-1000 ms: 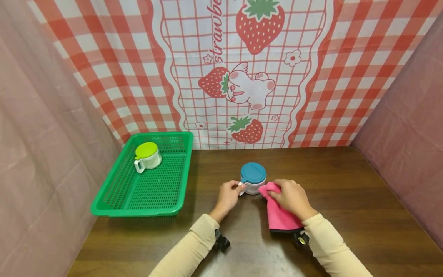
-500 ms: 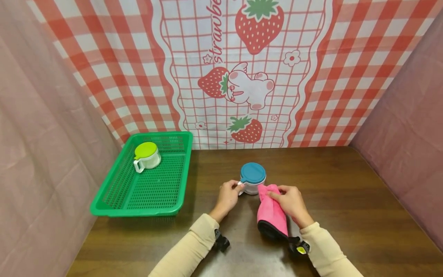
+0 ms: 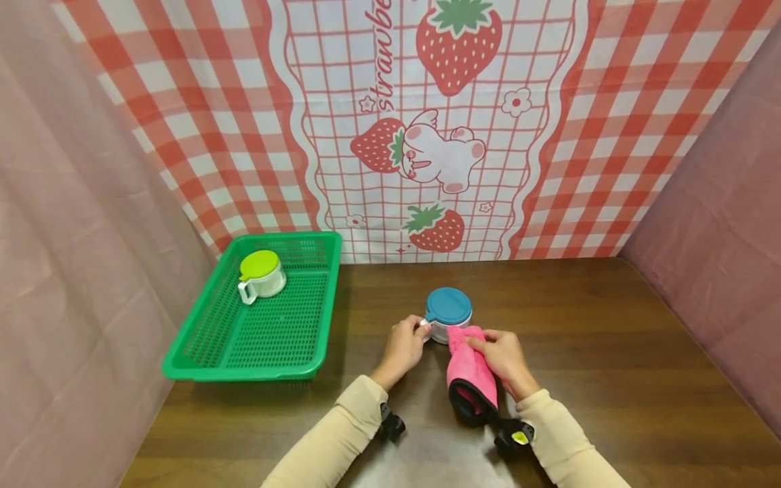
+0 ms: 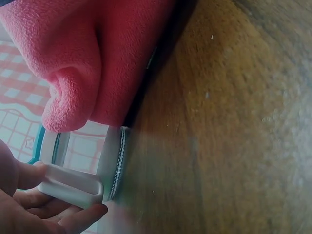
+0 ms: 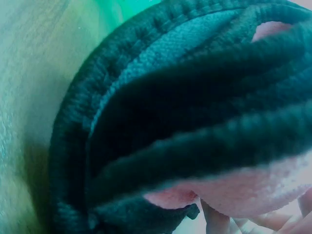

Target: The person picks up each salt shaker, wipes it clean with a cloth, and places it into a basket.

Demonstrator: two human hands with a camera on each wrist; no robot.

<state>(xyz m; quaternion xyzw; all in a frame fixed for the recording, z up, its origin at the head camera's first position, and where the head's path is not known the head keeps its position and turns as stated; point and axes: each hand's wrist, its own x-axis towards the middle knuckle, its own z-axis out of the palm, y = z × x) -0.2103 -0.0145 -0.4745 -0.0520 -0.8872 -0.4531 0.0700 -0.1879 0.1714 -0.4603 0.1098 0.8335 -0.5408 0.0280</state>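
Note:
A clear jar with a blue lid (image 3: 448,306) stands upright on the wooden table. My left hand (image 3: 405,344) pinches its white handle (image 4: 73,186), thumb on one side and fingers on the other in the left wrist view. My right hand (image 3: 504,357) grips a pink cloth (image 3: 472,369) with black edging. The cloth's bunched upper end touches the jar's near right side, while its folded lower part hangs toward me. In the right wrist view the dark-edged fold (image 5: 185,146) fills most of the picture and hides the jar.
At the left stands a green perforated basket (image 3: 244,373). A second jar with a lime-green lid (image 3: 259,264) sits in its back left corner. Behind the table (image 3: 610,352) hangs a red checked strawberry cloth (image 3: 427,156), with pink curtains on both sides.
My right hand and the pink cloth have shifted left across the near side of the jar. The cloth's lower edge has swung left and opened into a fold. My left hand keeps its hold.

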